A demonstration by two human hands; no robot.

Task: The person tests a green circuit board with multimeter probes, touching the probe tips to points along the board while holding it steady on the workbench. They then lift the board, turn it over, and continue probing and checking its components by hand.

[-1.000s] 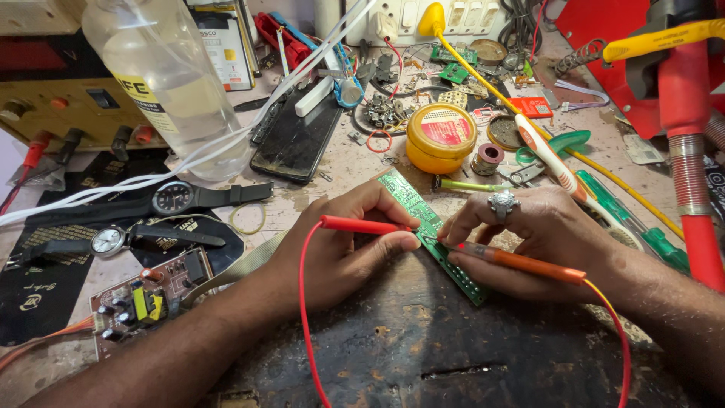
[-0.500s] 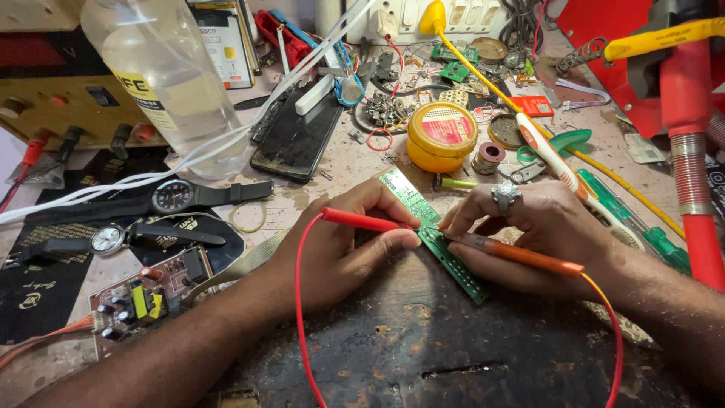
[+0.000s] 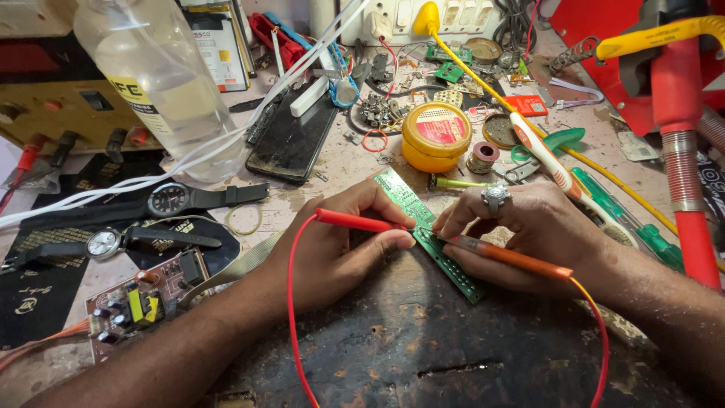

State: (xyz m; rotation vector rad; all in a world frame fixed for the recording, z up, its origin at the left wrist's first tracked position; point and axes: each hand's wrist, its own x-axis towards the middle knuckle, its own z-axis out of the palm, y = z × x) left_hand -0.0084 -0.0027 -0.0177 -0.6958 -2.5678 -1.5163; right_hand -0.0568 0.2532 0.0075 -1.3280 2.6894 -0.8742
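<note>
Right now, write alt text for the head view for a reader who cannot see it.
Two bare hands press probes onto a narrow green circuit board on a cluttered workbench: the left hand holds a red probe, the right hand an orange probe. Around them lie wristwatches, a clear plastic bottle, a yellow round tin and a dark phone.
</note>
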